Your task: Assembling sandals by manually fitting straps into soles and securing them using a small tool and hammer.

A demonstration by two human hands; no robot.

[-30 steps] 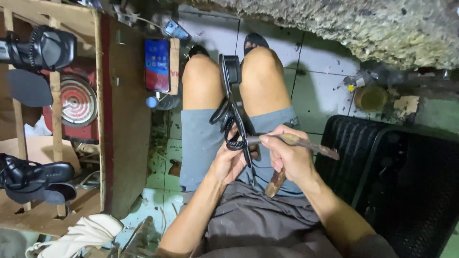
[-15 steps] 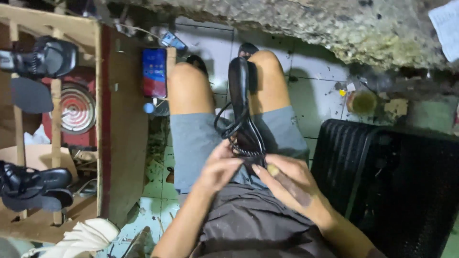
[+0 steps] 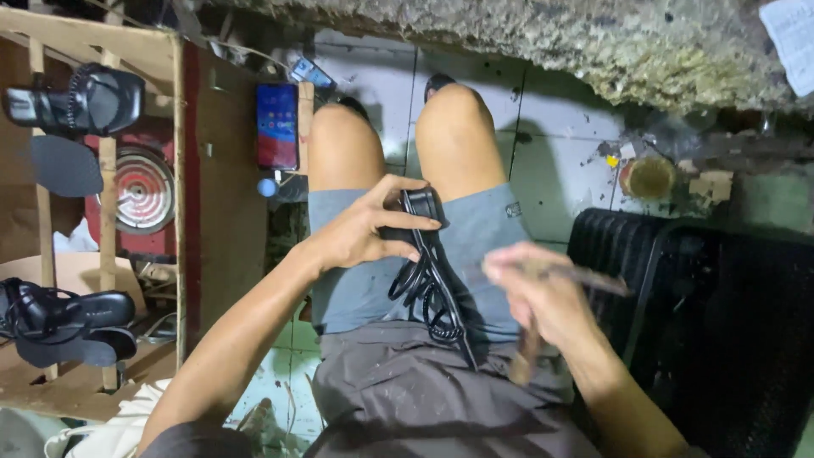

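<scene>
I sit with a black strappy sandal (image 3: 428, 271) lying along my lap, its toe end pointing to my knees. My left hand (image 3: 366, 227) grips the sandal near its front end, fingers curled over the sole. My right hand (image 3: 543, 293) is blurred at the right of my lap and holds a thin wooden-handled tool (image 3: 585, 276); a second brownish stick (image 3: 526, 356) hangs below the same hand. The tool is apart from the sandal, to its right.
A wooden rack (image 3: 106, 195) on the left carries black sandals (image 3: 80, 102) and soles. A phone (image 3: 276, 125) stands against its side. A black ribbed crate (image 3: 721, 322) stands at my right. A rough concrete ledge (image 3: 593, 42) runs overhead; a small round pot (image 3: 649, 176) sits on the tiled floor.
My left hand slid up the sandal towards the knees and now grips its front end. My right hand moved off the sandal to the right with the tool.
</scene>
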